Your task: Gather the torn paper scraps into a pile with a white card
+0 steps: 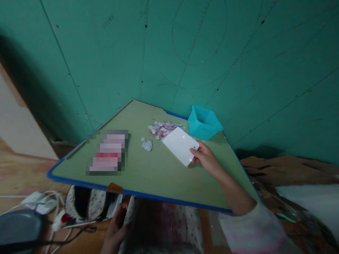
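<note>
Fingers of my right hand (205, 157) pinch the near corner of a glossy white plate (180, 145) at the green table (159, 176), just beside a scatter of small white and pink pieces (164, 128) and near a turquoise bin (204, 121). My left hand (118, 225) sits below the table's near edge against dotted fabric (92, 203); I cannot tell whether it grips.

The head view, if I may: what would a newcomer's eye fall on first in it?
Most striking is the glossy white board, held at its near corner by the right hand over the green table. Behind it lies a scatter of small white and pink pieces, with a turquoise tub at the far right corner. The left hand sits below the table's near edge.
</note>
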{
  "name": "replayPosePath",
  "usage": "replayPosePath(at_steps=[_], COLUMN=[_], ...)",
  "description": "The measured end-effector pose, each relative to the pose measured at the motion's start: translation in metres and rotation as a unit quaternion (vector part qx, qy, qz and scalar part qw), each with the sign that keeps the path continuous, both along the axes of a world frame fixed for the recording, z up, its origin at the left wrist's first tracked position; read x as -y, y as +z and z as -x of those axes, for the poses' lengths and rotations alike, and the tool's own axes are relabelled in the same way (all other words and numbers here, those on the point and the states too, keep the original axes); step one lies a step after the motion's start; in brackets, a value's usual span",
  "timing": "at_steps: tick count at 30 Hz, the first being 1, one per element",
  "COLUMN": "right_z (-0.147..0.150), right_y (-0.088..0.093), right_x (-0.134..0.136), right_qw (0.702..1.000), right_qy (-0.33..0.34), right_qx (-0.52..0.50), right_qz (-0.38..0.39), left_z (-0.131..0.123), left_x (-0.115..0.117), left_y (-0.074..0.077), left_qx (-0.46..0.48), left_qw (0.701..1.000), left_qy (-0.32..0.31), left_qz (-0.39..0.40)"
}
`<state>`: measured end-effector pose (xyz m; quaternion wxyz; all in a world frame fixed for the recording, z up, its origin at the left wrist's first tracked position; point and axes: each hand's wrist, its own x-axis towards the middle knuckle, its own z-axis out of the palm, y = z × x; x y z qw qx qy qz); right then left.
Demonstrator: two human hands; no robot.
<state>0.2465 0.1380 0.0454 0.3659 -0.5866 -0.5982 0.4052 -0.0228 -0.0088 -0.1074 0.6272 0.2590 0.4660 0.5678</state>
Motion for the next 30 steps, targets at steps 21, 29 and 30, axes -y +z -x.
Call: replayPosePath(at_steps=[21,29,30], right_z=[0.006,-0.005,-0.008], right_y=[0.005,0.007,0.008], right_x=[-0.026,-0.018,-0.015], right_qw=[0.998,0.981,0.977], right_qy=[0.026,0.122,0.136], right_qx=[-0.016,-0.015,-0.022], right_qz=[0.062,0.150,0.161], left_z=[-0.002,0.000,0.000], left_x=[0.001,0.000,0.001], left_y=[-0.003,-0.013,-0.012], left_qx=[0.002,0.002,0.002], left_qw=[1.000,1.000,1.000], left_qy=[0.000,0.012,0.009], left_qz=[-0.008,-0.004,-0.001])
